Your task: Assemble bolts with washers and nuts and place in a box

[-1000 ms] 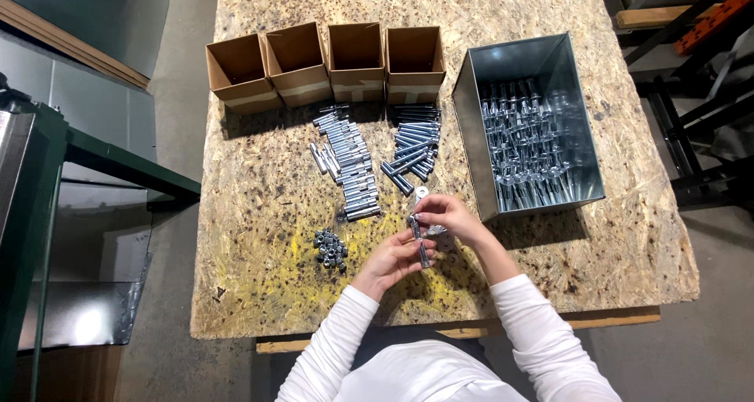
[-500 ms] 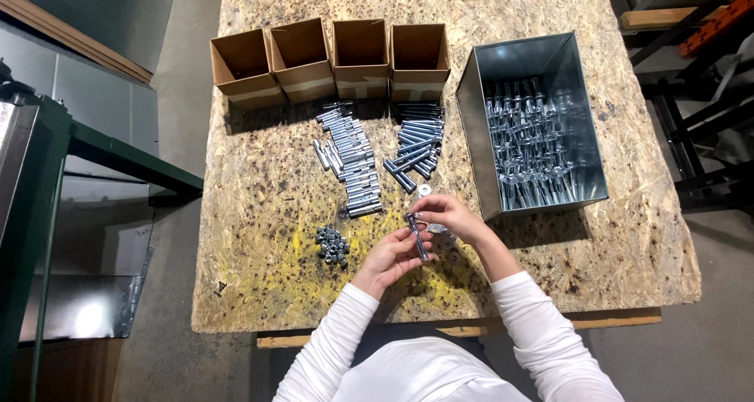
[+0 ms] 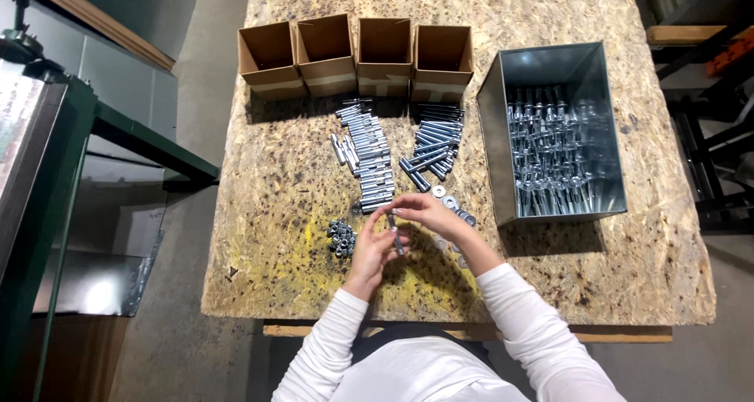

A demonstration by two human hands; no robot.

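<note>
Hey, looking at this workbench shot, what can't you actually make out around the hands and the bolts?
Head view only:
- Bolt: between the left hand and right hand; fingers cover its ends, so any nut or washer on it is hidden.
- Each hand's grip: too small to tell which fingers touch.
- Cardboard boxes: inner floors in shadow.
- Metal bin: lower layers of parts buried.
- Pile of nuts: too small to count.
</note>
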